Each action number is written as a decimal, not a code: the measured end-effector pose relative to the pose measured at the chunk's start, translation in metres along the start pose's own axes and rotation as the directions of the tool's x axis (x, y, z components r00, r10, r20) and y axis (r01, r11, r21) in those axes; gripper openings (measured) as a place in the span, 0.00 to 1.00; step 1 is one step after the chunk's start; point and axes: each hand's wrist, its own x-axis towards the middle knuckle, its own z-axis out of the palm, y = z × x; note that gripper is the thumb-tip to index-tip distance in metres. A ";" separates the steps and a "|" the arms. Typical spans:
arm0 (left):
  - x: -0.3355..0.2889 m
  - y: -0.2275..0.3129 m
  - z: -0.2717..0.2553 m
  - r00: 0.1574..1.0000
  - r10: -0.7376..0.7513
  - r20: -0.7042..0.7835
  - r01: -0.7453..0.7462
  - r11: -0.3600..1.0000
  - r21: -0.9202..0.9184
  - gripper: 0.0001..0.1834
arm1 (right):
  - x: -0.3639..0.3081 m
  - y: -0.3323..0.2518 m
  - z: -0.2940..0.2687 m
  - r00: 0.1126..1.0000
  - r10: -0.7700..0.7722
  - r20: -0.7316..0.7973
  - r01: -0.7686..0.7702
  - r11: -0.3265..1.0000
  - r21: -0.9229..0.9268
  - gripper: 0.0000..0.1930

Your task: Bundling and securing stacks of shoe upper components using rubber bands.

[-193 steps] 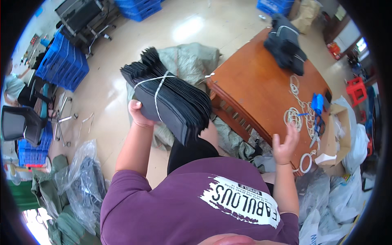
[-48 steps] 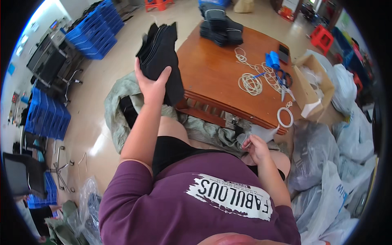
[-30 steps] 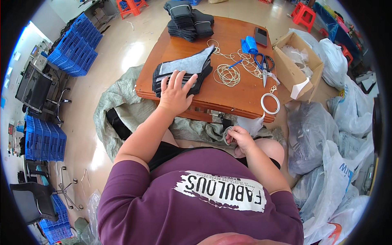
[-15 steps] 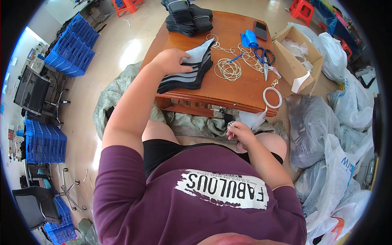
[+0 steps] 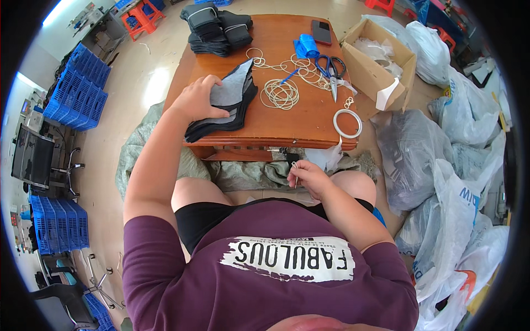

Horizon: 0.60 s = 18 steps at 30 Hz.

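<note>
My left hand [image 5: 194,100] grips the near left side of a stack of grey and black fabric pieces [image 5: 232,91], thumb on the near side and fingers over the upper left edge. The stack lies on the brown wooden table [image 5: 314,124]. Above my lap, off the table's near edge, my right hand [image 5: 312,180] is closed on a thin pale loop [image 5: 295,166] that looks like a rubber band. Part of that loop is hidden by the fingers. A coil of cream elastic bands [image 5: 280,94] lies right of the stack.
Banded black fabric bundles [image 5: 218,30] stand at the table's far left. Blue-handled scissors [image 5: 332,77], a blue roll [image 5: 306,47], a phone [image 5: 321,32] and a white ring [image 5: 348,123] lie rightward. A cardboard box [image 5: 381,60] and plastic bags [image 5: 417,160] flank the table's right.
The fanned-out fabric pieces are now gathered into a closer stack under my left hand. My right hand still holds the pale loop. The whole view has shifted a little.
</note>
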 end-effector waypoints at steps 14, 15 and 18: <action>-0.028 -0.006 0.006 0.994 -0.076 0.075 0.067 0.991 0.116 0.60 | 0.013 -0.131 0.042 0.840 -0.519 -0.162 0.425 0.813 -0.399 0.09; -0.028 -0.006 0.006 0.995 -0.066 0.070 0.058 0.992 0.113 0.60 | 0.025 -0.147 0.043 0.787 -0.597 -0.155 0.466 0.741 -0.483 0.10; -0.028 -0.003 0.004 0.994 -0.075 0.075 0.067 0.992 0.103 0.59 | 0.081 -0.168 0.024 0.531 -0.843 0.082 0.503 0.237 -0.831 0.13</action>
